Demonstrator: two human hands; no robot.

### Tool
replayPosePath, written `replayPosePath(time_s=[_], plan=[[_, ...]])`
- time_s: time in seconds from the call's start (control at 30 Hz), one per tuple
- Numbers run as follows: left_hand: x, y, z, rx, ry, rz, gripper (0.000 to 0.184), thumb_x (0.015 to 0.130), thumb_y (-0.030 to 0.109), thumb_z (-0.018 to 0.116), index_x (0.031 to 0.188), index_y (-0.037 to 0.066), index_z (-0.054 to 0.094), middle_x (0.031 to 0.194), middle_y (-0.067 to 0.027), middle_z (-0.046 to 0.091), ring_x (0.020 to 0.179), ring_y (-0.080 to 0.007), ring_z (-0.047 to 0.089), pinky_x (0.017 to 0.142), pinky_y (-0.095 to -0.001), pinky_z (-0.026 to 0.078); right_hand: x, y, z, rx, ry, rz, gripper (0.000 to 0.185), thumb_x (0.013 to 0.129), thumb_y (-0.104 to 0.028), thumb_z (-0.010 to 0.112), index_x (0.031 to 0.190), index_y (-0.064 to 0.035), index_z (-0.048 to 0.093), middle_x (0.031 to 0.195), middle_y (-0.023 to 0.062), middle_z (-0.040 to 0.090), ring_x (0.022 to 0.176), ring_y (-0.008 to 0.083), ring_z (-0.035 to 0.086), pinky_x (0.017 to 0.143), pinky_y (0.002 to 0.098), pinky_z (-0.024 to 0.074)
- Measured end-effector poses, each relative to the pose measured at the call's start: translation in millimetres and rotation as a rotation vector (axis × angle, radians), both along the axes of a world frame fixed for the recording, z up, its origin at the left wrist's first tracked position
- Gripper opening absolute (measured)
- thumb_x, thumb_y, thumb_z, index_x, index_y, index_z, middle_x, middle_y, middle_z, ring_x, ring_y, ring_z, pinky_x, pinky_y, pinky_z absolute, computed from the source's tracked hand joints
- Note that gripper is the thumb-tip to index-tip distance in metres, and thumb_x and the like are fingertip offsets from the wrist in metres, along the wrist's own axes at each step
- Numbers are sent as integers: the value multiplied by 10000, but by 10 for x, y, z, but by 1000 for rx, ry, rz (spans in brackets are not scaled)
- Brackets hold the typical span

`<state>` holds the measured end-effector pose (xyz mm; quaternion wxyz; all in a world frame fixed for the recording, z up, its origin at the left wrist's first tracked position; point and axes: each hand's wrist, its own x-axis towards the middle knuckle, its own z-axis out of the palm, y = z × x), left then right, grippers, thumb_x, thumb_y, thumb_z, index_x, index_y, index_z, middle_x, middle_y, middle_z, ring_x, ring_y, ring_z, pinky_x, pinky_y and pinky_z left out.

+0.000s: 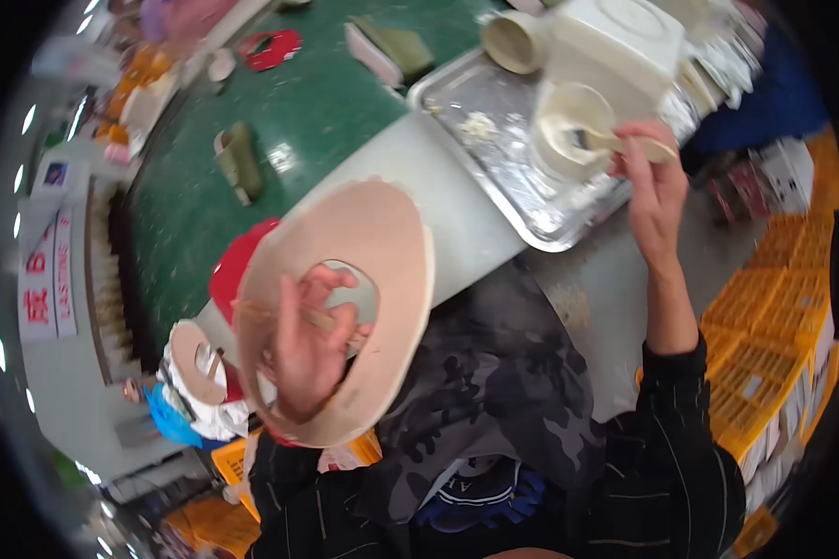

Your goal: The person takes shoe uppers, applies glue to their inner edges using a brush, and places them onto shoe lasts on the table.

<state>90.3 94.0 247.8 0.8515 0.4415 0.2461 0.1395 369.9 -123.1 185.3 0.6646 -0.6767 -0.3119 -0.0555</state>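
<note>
My left hand [312, 349] shows in the middle of a pale pink-beige shoe upper [391, 224], its fingers curled at the upper's oval opening. The upper hangs raised on this hand, tilted, above the table's near edge. In my right hand [657, 177] is the light handle of a brush [606, 142], gripped between thumb and fingers. The brush's dark end dips into a whitish cup [583, 107] with pale residue on its wall. That cup stands on a metal tray [522, 210]. A red piece [233, 265] lies partly hidden behind the upper.
A large white container [615, 37] and a tipped beige cup [513, 45] sit on the tray. Olive shoe pieces [240, 163] and a red cut piece [272, 49] lie on the green surface [317, 121]. Yellow crates [764, 317] stand at right.
</note>
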Motion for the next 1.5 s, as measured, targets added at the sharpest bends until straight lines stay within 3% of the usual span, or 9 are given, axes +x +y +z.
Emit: replayPosePath(time_s=[0.3, 0.37, 0.6, 0.7, 0.97, 1.13, 1.27, 1.37, 1.5], plan=[[930, 197, 197, -144, 229, -385, 390, 989, 305, 251, 1225, 35, 402, 1143, -166, 544, 444, -48, 309, 590, -346, 566, 227, 126, 114, -309, -458, 47, 124, 875, -9, 518, 984, -2, 577, 966, 67, 592, 818, 142, 614, 678, 232, 505], [1134, 237, 179, -136, 285, -420, 385, 987, 300, 256, 1229, 36, 399, 1134, -170, 548, 442, -44, 304, 566, -329, 564, 186, 90, 147, -258, -157, 183, 121, 882, -15, 522, 999, 3, 547, 949, 64, 607, 822, 132, 604, 702, 231, 499], [1711, 185, 112, -123, 433, -553, 311, 965, 249, 356, 1198, 49, 409, 1031, -155, 591, 400, -23, 283, 442, -264, 536, 339, -6, 137, -1, -75, 242, 192, 943, -95, 441, 1107, 4, 420, 938, 109, 601, 733, 80, 557, 624, 198, 477], [1833, 167, 63, -170, 462, -596, 279, 953, 230, 393, 1167, 53, 416, 996, -146, 602, 376, -19, 278, 399, -246, 520, 476, 18, 239, 44, -163, 246, 189, 958, -133, 405, 1098, -6, 414, 920, 132, 600, 680, 78, 542, 577, 198, 470], [2058, 88, 28, -185, 592, -725, 272, 939, 219, 410, 1147, 45, 396, 973, -163, 609, 351, -24, 291, 392, -242, 516, 641, 219, 546, 53, -533, 329, 236, 886, -140, 556, 1031, 13, 451, 854, 105, 608, 669, 121, 575, 585, 227, 466], [2052, 120, 44, 40, 569, -887, 297, 951, 257, 380, 1122, 16, 403, 981, -150, 609, 354, -31, 287, 445, -268, 534, 600, 193, 542, -103, -616, 285, 242, 863, -120, 595, 1008, 21, 462, 833, 103, 609, 659, 127, 581, 579, 241, 466], [1999, 122, 109, 70, 498, -797, 300, 951, 244, 381, 1141, 13, 403, 978, -143, 611, 363, -23, 277, 412, -255, 523, 517, -86, 683, -572, -667, 209, 250, 844, -104, 626, 989, 28, 471, 816, 101, 609, 651, 132, 587, 574, 253, 465], [1966, 128, 68, 50, 443, -741, 312, 948, 231, 382, 1166, 8, 392, 987, -154, 609, 366, -19, 262, 393, -248, 519, 465, -59, 482, -54, -192, 273, 250, 847, -98, 621, 996, 28, 466, 818, 94, 605, 660, 143, 583, 580, 252, 462], [1936, 40, 96, 96, 421, -715, 321, 947, 220, 374, 1175, -4, 398, 984, -176, 608, 370, -18, 247, 390, -249, 522, 516, 53, 447, 162, -455, 178, 252, 855, -105, 610, 1001, 26, 453, 800, 101, 599, 631, 135, 566, 567, 245, 457]])
